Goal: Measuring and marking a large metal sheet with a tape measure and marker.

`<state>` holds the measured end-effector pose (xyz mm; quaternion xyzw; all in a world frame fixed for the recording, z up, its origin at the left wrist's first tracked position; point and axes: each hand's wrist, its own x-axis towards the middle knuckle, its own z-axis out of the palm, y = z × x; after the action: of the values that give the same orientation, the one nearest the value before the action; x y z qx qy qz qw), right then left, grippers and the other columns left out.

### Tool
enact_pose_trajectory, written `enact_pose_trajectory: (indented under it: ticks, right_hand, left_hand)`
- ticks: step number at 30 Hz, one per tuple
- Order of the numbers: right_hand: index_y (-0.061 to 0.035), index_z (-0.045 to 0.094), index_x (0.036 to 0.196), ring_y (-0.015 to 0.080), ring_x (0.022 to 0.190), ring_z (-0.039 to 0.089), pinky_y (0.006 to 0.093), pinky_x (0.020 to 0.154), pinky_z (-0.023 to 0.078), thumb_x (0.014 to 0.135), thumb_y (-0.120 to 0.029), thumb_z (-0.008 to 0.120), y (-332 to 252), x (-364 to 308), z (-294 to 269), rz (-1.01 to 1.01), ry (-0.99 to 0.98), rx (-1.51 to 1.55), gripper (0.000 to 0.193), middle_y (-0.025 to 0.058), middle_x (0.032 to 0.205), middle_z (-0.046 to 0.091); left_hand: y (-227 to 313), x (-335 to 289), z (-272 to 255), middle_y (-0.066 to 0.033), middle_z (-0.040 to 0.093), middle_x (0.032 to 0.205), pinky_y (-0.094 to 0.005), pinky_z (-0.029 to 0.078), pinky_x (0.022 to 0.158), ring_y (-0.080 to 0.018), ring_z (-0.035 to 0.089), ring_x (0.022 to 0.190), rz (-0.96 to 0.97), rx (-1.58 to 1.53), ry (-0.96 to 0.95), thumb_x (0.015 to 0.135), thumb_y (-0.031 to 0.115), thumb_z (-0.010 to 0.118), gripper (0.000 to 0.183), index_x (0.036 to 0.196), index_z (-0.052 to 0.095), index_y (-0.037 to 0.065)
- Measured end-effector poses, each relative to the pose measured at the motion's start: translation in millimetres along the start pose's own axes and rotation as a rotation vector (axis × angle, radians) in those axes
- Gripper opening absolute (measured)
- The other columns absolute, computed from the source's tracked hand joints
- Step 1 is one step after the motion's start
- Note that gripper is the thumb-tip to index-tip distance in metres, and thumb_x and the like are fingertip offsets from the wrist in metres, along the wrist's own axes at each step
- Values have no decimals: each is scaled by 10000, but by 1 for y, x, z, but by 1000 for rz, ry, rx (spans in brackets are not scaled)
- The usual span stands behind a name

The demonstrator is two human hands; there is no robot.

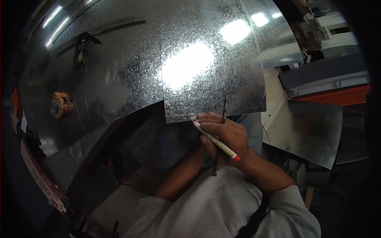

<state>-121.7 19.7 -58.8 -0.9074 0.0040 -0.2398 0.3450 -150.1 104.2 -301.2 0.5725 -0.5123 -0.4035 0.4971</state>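
Note:
My right hand (232, 135) is closed around a slim marker pen (217, 143) with a pale yellow barrel and a red end. Its narrow tip touches or hovers just over the near edge of a shiny galvanized metal sheet (190, 105); which one I cannot tell. A thin dark twisted metal rod (225, 107) with a small round end also passes through the right hand, pointing up over the sheet. My left hand (201, 152) lies beside and partly under the right one near the sheet's edge, its fingers mostly hidden.
An orange tape measure (62, 104) and a dark tool with green marks (81, 51) lie on the metal surface at left. Long thin strips (115, 25) lie farther back. Another metal sheet (313, 131) sits at right, below a grey and orange shelf unit (327, 85).

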Motion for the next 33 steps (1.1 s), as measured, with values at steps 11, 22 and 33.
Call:
enact_pose_trajectory:
  ticks: [11,22,33]
  right_hand:
    - [15,668,1118,371,1053,766,488,972,598,881,3,726,1,1,0,-6,16,28,244,193,1064,764]
    - [9,672,1122,362,1065,764,487,983,591,888,-8,732,0,-2,0,22,4,6,243,189,1096,764]
    - [8,688,1136,348,989,761,418,873,615,823,-9,795,-2,2,2,-10,52,-7,330,199,1071,746]
  left_hand:
    - [-4,7,-2,-131,744,1064,-404,550,904,-283,716,1044,-35,-1,21,977,330,665,291,1087,681,61]
    - [-7,12,-1,-140,743,1070,-411,547,906,-296,715,1048,-70,-3,40,985,334,657,300,1091,682,55]
    - [-12,20,-1,-150,743,1076,-419,543,909,-309,714,1051,-103,-5,59,993,338,649,308,1094,682,49]
